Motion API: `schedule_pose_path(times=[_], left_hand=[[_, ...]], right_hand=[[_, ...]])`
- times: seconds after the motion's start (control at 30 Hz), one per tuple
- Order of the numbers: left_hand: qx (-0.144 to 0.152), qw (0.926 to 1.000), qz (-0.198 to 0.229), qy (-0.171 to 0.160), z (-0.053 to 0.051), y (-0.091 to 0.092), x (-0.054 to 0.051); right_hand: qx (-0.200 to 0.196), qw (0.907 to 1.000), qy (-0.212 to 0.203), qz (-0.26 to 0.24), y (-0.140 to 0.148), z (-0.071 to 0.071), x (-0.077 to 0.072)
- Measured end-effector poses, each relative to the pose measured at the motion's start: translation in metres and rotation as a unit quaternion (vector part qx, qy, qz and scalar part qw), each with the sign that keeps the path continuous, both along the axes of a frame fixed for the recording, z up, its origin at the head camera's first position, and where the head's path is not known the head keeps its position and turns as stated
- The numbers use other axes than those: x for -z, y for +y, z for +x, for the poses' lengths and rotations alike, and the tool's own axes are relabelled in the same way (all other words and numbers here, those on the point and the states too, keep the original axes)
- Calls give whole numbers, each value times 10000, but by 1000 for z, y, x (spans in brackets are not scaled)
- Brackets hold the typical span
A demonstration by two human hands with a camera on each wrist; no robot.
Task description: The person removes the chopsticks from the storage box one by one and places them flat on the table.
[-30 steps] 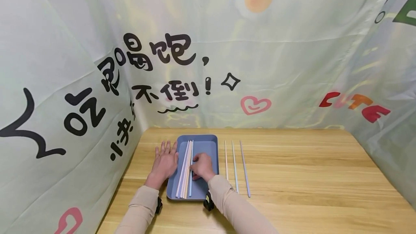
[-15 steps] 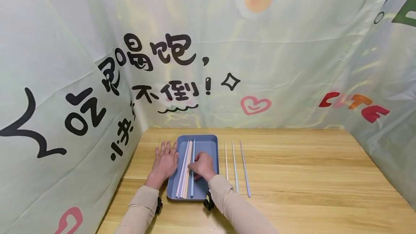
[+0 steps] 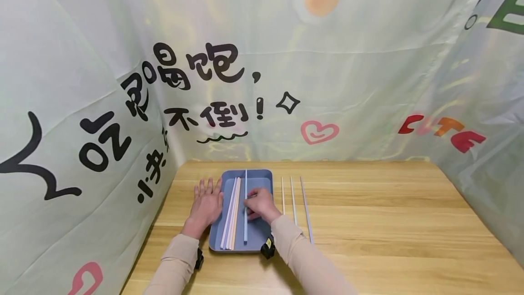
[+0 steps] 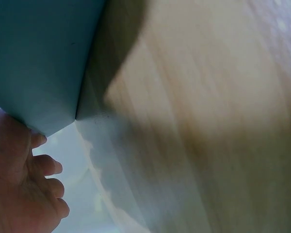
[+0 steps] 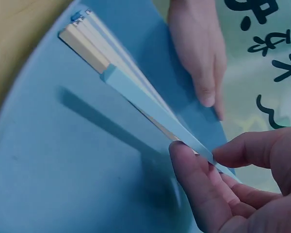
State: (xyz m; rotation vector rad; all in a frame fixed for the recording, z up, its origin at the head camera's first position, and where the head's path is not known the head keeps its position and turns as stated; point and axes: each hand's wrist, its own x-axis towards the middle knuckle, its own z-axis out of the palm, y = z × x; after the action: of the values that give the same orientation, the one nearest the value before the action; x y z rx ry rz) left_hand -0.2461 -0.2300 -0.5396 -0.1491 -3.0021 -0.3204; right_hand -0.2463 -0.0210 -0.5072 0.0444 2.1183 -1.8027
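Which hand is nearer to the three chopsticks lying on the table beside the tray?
Right. The right hand is over the tray, just left of the three chopsticks, holding a light blue chopstick; the left hand rests at the tray's left edge.

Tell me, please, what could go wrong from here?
The right grip pinches a blue stick near its middle, so it might swivel or slip. It could also bump the bundle beside it in the tray. The right sleeve overlaps the sticks outside in the head view and may nudge them.
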Motion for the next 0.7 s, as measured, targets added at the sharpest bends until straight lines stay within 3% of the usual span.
schedule_pose_path(times=[0.3, 0.7], left_hand=[[18, 10000, -24, -32, 1, 0, -2], [10, 10000, -80, -1, 0, 0, -1]], right_hand=[[-2, 9987, -56, -511, 18, -6, -8], [196, 9980, -106, -597, 54, -12, -15]])
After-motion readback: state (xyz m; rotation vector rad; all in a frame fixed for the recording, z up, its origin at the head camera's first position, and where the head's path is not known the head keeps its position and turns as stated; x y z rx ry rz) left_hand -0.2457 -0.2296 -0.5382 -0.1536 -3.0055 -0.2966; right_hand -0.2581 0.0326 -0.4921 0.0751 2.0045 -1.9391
